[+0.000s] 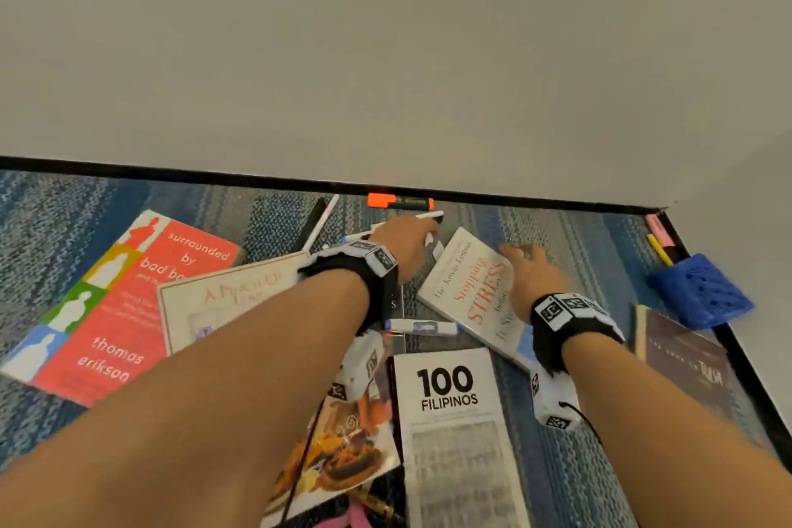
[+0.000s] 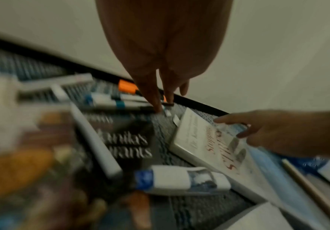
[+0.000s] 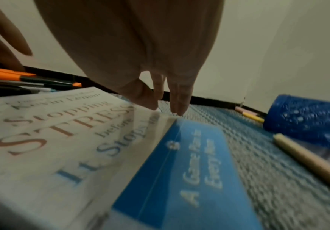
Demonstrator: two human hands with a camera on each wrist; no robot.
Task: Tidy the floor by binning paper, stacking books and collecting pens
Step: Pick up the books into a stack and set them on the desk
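My left hand (image 1: 428,234) reaches to a cluster of pens by the wall. Its straight fingertips (image 2: 158,107) touch the end of a white pen (image 2: 109,101), just in front of the orange highlighter (image 1: 400,201). My right hand (image 1: 514,253) hovers over the far edge of the white "Stopping Stress" book (image 1: 475,292), fingers (image 3: 177,107) hanging down and holding nothing. A white marker with a blue cap (image 1: 422,327) lies between the books. The red book (image 1: 128,304), "A Pinch of Love" (image 1: 223,300) and "100 Filipinos" (image 1: 454,433) lie scattered on the carpet.
A blue pen holder (image 1: 698,292) lies on its side in the right corner, with pink and yellow highlighters (image 1: 660,244) beside it. A dark book (image 1: 690,356) lies near it. The wall's black skirting (image 1: 171,174) borders the carpet just behind the pens.
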